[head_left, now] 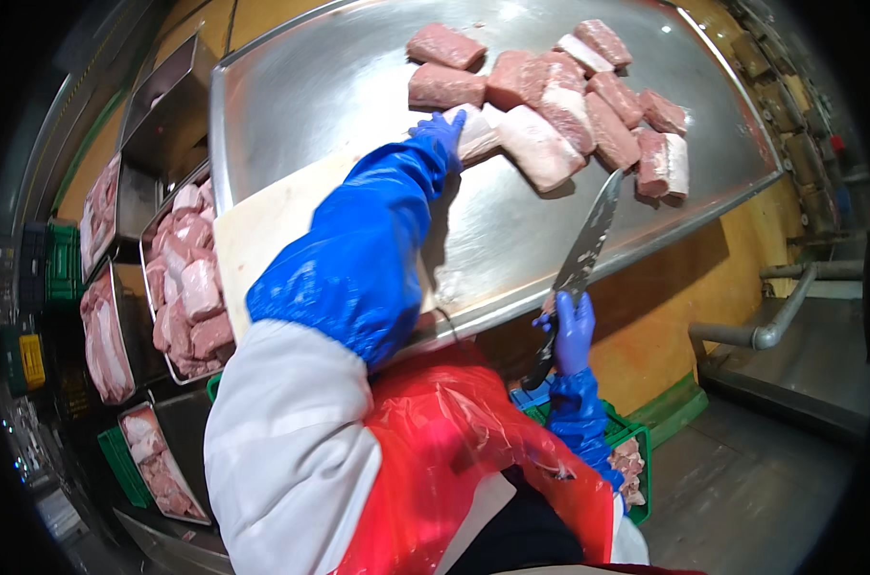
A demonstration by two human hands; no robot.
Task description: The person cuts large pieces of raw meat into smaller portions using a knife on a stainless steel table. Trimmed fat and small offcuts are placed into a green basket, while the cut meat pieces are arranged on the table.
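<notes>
My left hand (439, 136), in a blue glove and sleeve, grips a pale, fat-covered piece of meat (483, 136) at the near left of a group of pink meat pieces (511, 77) on a large steel tray (310, 77). My right hand (573, 326), also gloved, is closed round the black handle of a large knife (593, 230). Its smeared blade points up toward the meat, over the tray's near part. A white cutting board (262, 220) lies under my left forearm, partly hidden by it.
Bins of raw meat (190, 268) stand at the left beside green crates (64, 259). A green crate with meat scraps (634, 470) sits below the tray at the lower right, by a yellow surface (674, 326). A metal pipe (765, 335) runs at the right.
</notes>
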